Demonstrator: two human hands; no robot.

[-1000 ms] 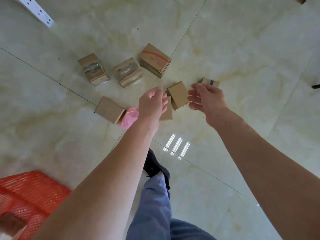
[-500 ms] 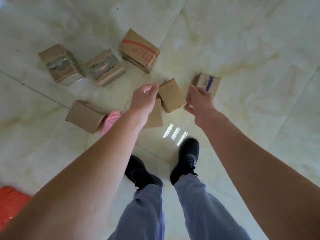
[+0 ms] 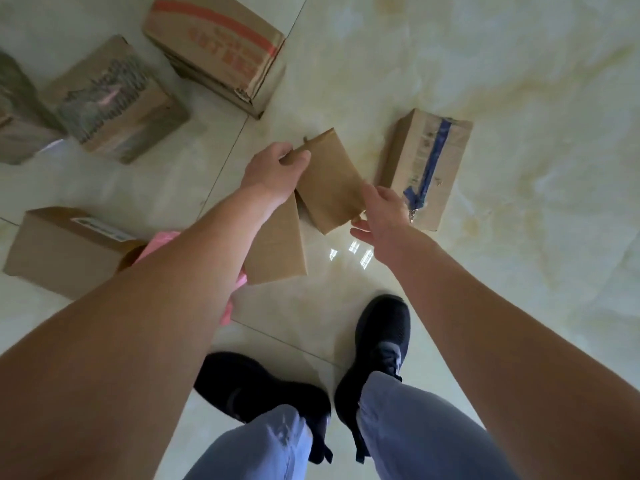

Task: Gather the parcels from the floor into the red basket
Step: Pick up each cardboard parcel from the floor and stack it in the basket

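Observation:
A small plain brown box (image 3: 329, 188) lies on the tiled floor straight ahead, resting partly on a flatter brown box (image 3: 277, 251). My left hand (image 3: 273, 171) pinches the small box at its far left corner. My right hand (image 3: 384, 216) is at its near right corner with the fingers spread, holding nothing. A box with blue tape (image 3: 426, 168) lies just right of my right hand. A pink parcel (image 3: 162, 239) is mostly hidden under my left forearm. The red basket is out of view.
More parcels lie on the floor: a box with a red stripe (image 3: 214, 46) at the top, a box with grey tape (image 3: 114, 98) and another (image 3: 17, 112) at the left edge, and a labelled box (image 3: 65, 251) on the left. My black shoes (image 3: 381, 341) stand just below the parcels.
I have bent closer to the floor, so the parcels look larger. My left hand has closed on the small box's corner, my right hand has dropped to its near corner, and the basket has left view.

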